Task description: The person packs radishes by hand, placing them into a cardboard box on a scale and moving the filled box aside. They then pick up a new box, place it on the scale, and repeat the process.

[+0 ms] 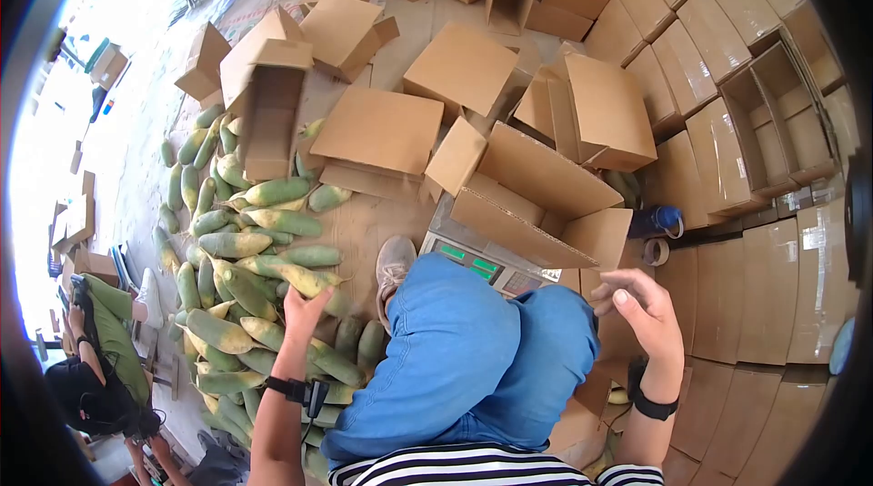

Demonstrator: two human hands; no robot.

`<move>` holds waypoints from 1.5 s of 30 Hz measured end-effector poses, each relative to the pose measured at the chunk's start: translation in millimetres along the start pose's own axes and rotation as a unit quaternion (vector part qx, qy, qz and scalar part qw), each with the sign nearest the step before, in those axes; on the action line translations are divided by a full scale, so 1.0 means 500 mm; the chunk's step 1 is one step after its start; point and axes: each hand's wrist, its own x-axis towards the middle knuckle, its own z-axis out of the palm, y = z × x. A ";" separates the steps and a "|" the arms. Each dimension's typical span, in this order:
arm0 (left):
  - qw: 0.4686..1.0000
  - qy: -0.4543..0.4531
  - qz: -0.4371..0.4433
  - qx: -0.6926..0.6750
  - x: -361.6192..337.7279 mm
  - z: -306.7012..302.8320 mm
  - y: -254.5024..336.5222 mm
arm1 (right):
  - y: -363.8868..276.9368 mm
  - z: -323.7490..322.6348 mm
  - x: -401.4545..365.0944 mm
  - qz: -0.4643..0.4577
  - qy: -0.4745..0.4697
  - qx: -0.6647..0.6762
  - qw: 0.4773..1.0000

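Observation:
My left hand [306, 306] is closed on the end of a green radish [307, 279] with a pale yellowish tip, at the right side of a large heap of green radishes [223, 331]. My right hand [642, 309] hangs beside my right knee, fingers apart and holding nothing. In front of my knees an open cardboard box [536, 200] rests on a weighing scale [486, 260] with green displays. From this view the inside of the box shows only in part.
Several loose open cartons [382, 131] lie beyond the radishes. Stacked, taped cartons [768, 277] form a wall on the right. A blue bottle [657, 220] and a tape roll [656, 252] are near the scale. Another person [100, 368] sits at the far left.

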 end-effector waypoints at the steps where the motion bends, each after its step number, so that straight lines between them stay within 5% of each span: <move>1: 0.999 -0.020 0.019 -0.045 -0.007 0.012 0.068 | -0.019 0.003 0.010 -0.014 -0.019 0.005 1.000; 4: 0.980 -0.096 0.074 -0.157 -0.041 0.042 0.279 | -0.095 0.016 0.050 -0.087 -0.056 -0.102 0.989; 7: 0.939 -0.174 0.154 -0.254 -0.071 0.074 0.433 | -0.170 0.068 0.108 -0.335 -0.077 -0.328 0.880; 10: 0.869 -0.278 0.146 -0.382 -0.116 0.142 0.541 | -0.214 0.143 0.141 -0.410 -0.061 -0.348 0.841; 13: 0.858 -0.334 0.065 -0.385 -0.148 0.193 0.576 | -0.210 0.135 0.165 -0.410 -0.049 -0.380 0.828; 16: 0.881 -0.360 0.104 -0.289 -0.117 0.196 0.522 | -0.200 0.073 0.151 -0.341 -0.036 -0.386 0.856; 18: 0.945 -0.298 0.133 -0.011 -0.081 0.157 0.441 | -0.184 0.013 0.141 -0.265 0.002 -0.422 0.867; 20: 0.960 -0.235 0.119 0.093 -0.051 0.121 0.319 | -0.164 -0.043 0.137 -0.197 0.022 -0.447 0.872; 24: 0.973 -0.178 -0.147 -0.015 -0.028 0.060 0.091 | -0.118 -0.094 0.196 -0.066 -0.112 -0.484 0.865; 28: 0.957 -0.160 -0.237 0.043 -0.026 0.023 -0.104 | 0.022 -0.049 0.322 -0.058 -0.148 -0.507 0.847; 30: 0.976 -0.128 -0.125 0.122 -0.043 0.007 -0.161 | 0.104 -0.028 0.384 -0.085 -0.164 -0.494 0.850; 38: 0.971 0.140 -0.005 0.194 -0.048 -0.136 -0.238 | 0.261 -0.006 0.480 -0.020 -0.299 -0.539 0.787; 41: 0.904 0.224 0.014 0.363 -0.025 -0.188 -0.174 | 0.220 -0.003 0.461 0.036 -0.322 -0.492 0.808; 45: 0.779 0.421 0.078 0.458 0.092 -0.269 -0.206 | 0.131 0.009 0.401 -0.014 -0.253 -0.366 0.895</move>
